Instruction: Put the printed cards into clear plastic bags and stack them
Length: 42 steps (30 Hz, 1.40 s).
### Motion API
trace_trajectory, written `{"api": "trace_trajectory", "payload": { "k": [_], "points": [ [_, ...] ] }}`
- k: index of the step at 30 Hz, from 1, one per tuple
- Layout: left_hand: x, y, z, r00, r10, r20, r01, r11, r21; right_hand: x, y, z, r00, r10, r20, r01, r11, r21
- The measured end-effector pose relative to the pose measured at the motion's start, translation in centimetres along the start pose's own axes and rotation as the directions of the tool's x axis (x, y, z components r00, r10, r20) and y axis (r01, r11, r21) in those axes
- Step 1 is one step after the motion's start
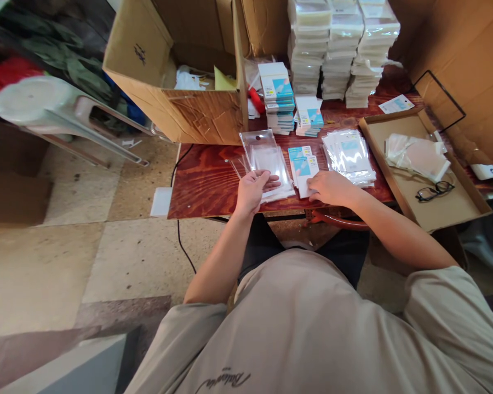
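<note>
My left hand (253, 190) is at the near left side of a pile of clear plastic bags (273, 161), thumb and fingers closed at a bag's edge. The bags have a flap with a hang hole at the far end. Just right of them lie blue-and-white printed cards (302, 162), overlapping each other. My right hand (332, 187) reaches in from the right, its fingertips closed on the near end of the top card; part of the grip is hidden. Beyond that hand is a pile of bags with cards inside (349, 156), shiny and loosely stacked.
Stacks of printed cards (276, 96) and tall stacks of packed clear bags (310, 52) stand at the back. An open cardboard box (205, 115) is at left. A shallow cardboard tray (443, 210) on the right holds plastic bags and glasses (434, 191). A plastic stool (33, 104) stands farther left.
</note>
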<state>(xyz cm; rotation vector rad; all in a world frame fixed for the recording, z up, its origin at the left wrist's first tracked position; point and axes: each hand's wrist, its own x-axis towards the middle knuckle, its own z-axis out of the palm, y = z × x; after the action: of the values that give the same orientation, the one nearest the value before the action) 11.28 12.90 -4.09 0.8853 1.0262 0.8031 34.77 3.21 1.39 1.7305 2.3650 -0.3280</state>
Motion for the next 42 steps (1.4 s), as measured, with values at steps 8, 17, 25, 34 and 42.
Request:
{"api": "trace_trajectory", "payload": {
  "k": [8,17,25,34,42],
  "points": [
    [0.1,-0.1,0.7,0.999,-0.048,-0.019,0.048,0.999,-0.023,-0.6,-0.4,-1.3,0.996,0.015,0.09,-0.014,1.0,-0.015],
    [-0.6,0.2,0.5,0.999,-0.034,0.02,0.034,0.999,0.003,-3.5,-1.5,0.0,0.93,0.159,-0.331,-0.165,0.986,0.012],
    [-1.5,0.2,1.3,0.999,-0.02,0.05,0.021,1.0,-0.014,-4.9,-2.4,2.2,0.82,0.232,-0.523,-0.197,0.973,0.123],
    [-2.1,-0.2,0.8,0.997,0.026,0.071,-0.029,0.999,0.039,-3.2,-3.3,4.6,0.868,0.303,-0.393,-0.235,0.948,0.213],
    [-1.8,-0.7,1.1,0.997,0.023,0.075,-0.027,0.999,0.044,2.9,-5.0,1.4,0.726,0.643,-0.244,-0.574,0.761,0.301]
  ]
}}
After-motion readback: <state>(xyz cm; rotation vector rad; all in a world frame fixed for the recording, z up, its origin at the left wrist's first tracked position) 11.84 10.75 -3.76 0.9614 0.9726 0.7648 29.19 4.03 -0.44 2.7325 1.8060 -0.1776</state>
